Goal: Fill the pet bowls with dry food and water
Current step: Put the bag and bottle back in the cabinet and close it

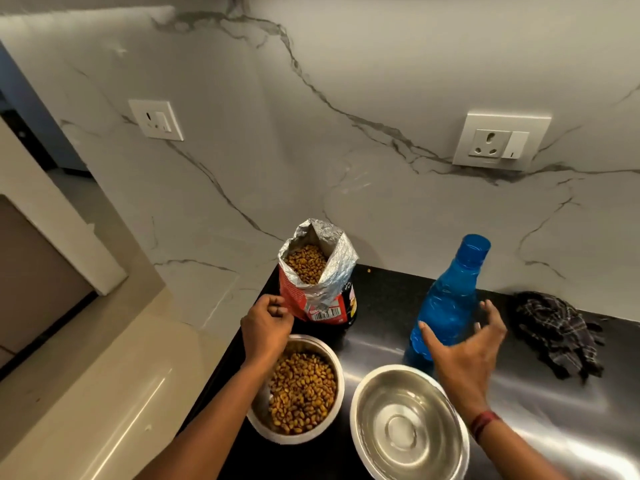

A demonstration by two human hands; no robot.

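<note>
The empty steel bowl (408, 424) sits nearest, beside the kibble-filled bowl (298, 389). Just beyond it the capped blue water bottle (446, 306) stands upright, directly ahead of the right hand (464, 351), fingers spread and not yet touching. The left hand (266, 327), fingers curled, rests by the open kibble bag (317, 271).

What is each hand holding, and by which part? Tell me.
Nothing is held. The left hand is loosely curled beside the opened red foil kibble bag; the right hand is spread open, reaching toward the blue plastic bottle.
</note>
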